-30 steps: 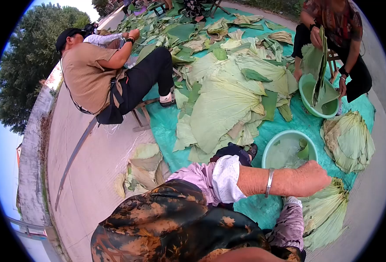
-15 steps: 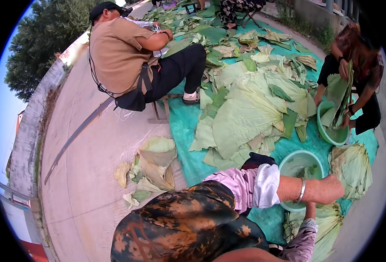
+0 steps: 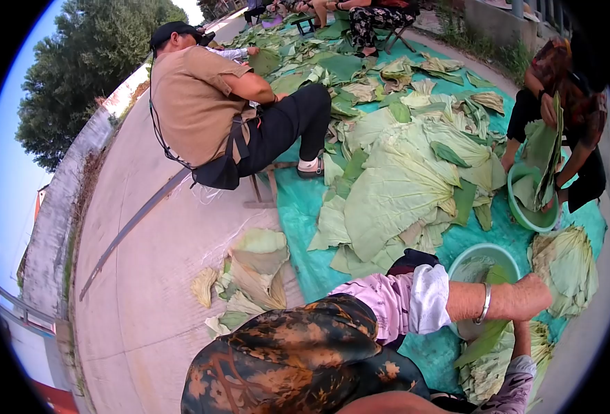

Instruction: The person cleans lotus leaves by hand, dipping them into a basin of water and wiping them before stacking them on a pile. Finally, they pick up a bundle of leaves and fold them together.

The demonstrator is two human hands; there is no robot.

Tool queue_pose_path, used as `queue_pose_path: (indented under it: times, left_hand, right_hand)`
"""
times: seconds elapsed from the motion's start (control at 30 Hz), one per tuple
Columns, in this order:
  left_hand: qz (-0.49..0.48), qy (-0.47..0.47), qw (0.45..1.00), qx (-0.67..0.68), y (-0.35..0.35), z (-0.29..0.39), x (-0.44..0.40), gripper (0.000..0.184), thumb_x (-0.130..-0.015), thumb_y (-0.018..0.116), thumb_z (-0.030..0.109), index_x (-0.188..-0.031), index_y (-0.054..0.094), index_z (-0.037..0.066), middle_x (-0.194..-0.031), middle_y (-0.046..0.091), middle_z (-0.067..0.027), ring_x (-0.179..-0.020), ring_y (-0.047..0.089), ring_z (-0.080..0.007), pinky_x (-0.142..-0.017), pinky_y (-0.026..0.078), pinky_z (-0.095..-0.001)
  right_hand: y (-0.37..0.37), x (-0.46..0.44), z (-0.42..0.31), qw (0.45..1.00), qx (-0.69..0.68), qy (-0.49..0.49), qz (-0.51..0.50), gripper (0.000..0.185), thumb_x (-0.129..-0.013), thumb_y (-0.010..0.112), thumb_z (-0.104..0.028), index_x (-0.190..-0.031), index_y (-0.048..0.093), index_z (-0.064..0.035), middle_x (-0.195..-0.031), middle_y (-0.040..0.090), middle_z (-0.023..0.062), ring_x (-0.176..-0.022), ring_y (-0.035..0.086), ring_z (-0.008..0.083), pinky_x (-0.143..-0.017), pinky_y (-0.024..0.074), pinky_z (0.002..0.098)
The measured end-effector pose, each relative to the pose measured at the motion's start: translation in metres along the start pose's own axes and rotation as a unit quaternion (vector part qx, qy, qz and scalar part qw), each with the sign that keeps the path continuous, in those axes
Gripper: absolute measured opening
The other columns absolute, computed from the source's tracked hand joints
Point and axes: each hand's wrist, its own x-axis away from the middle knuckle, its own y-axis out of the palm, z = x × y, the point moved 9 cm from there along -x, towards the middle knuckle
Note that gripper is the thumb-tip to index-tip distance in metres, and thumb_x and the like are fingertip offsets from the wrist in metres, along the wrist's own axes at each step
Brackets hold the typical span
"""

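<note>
Head view shows you the green leaf (image 3: pixel 486 343) passing beneath your left forearm (image 3: pixel 460 301), near the right edge of the green sheet (image 3: pixel 298 255), its long axis slanting from over the basin (image 3: pixel 465 265) back toward you. Your left hand (image 3: pixel 534 298) looks curled, with your right hand (image 3: pixel 521 334) just below, both at the leaf's right side, the right seemingly nearer its lower half; fingers are hidden, so you cannot tell whether either grasps it.

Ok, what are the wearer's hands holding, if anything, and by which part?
Cannot be told: a green leaf shows behind the left forearm, but the left hand hides its own fingers and the right hand.
</note>
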Motion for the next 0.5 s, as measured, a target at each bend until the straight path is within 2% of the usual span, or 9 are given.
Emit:
queue_pose_path:
  times: [0.5]
  left_hand:
    - [-0.019,-0.001,1.000,-0.016,0.026,0.003,-0.012,0.015,-0.056,0.068,0.013,-0.070,0.068,0.006,-0.071,0.066,-0.0116,-0.071,0.066,-0.0259,-0.061,0.051,-0.0374]
  right_hand:
    - [0.017,-0.020,0.008,0.998,-0.029,0.023,-0.042,0.030,-0.082,0.059,-0.019,-0.109,0.057,-0.0056,-0.097,0.062,0.0066,-0.082,0.059,0.0189,-0.072,0.0469,0.0315]
